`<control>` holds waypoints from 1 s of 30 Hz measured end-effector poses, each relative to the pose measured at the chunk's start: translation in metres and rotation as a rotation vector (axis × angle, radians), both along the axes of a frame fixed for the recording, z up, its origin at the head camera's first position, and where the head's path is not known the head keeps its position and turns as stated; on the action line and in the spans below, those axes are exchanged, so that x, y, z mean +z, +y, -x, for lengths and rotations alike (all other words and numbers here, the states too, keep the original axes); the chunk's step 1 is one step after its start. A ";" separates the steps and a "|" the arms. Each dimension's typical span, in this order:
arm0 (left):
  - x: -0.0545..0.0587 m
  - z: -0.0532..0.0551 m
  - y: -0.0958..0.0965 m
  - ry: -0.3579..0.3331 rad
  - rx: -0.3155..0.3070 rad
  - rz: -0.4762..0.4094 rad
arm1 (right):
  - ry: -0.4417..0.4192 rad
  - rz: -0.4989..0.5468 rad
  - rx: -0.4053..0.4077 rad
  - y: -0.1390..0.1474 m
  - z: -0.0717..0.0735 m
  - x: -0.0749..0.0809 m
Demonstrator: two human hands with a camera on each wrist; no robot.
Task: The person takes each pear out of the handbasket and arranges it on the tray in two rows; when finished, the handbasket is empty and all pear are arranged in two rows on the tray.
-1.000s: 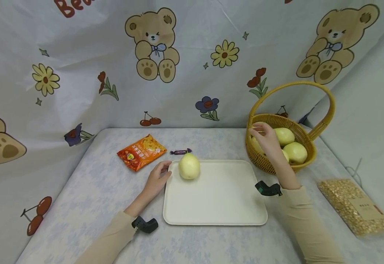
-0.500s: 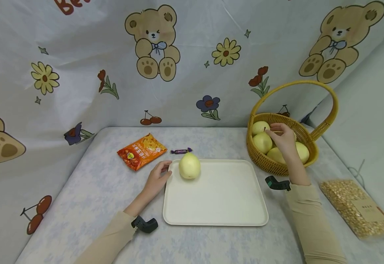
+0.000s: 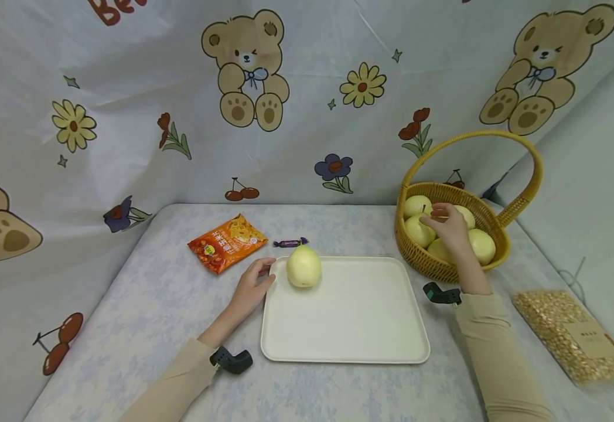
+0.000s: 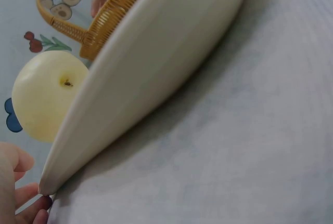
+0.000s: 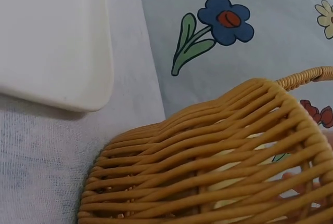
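Observation:
In the head view a cream tray (image 3: 349, 316) lies on the table with one round yellow pear (image 3: 303, 266) at its far left corner. My left hand (image 3: 251, 284) rests against the tray's left edge. In the left wrist view its fingertips touch the rim while the thumb stays apart from it. At the right back, a wicker basket (image 3: 428, 266) holds several more pears (image 3: 481, 246). My right hand (image 3: 450, 227) reaches in among them, fingers loosely bent, thumb tip right at a left-hand pear (image 3: 419, 230). The basket wall hides most of that hand in the right wrist view.
An orange snack bag (image 3: 228, 242) and a purple-wrapped candy (image 3: 290, 242) lie behind the tray. A clear bag of grain-like pieces (image 3: 573, 334) sits at the right. The basket's tall arched handle (image 3: 531, 187) rises above the right hand. A bear-print cloth (image 3: 296, 158) hangs at the back.
My right hand has moved right over the basket, from its left rim to the middle, then slightly down among the pears. The left hand, tray and its pear stay put.

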State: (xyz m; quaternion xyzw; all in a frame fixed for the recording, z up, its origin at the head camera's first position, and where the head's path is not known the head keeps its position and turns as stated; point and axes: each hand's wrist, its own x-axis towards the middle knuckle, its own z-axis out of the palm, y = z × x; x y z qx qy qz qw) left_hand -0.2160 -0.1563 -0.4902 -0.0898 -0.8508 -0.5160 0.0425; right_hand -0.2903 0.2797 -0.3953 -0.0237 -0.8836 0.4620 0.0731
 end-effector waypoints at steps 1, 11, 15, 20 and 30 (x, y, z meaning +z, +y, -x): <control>0.000 0.000 0.000 0.002 0.000 0.003 | -0.005 -0.002 0.003 0.001 0.001 -0.001; 0.003 0.000 0.004 -0.005 -0.017 0.005 | -0.087 -0.073 0.046 0.010 0.004 -0.008; 0.003 -0.001 0.003 0.006 -0.013 0.010 | -0.108 -0.094 0.056 0.008 0.004 -0.009; 0.002 -0.001 0.001 0.009 -0.011 0.019 | -0.152 -0.167 0.100 0.005 0.004 -0.008; 0.001 -0.002 0.000 0.003 -0.013 0.018 | -0.146 -0.250 0.139 0.003 0.007 -0.011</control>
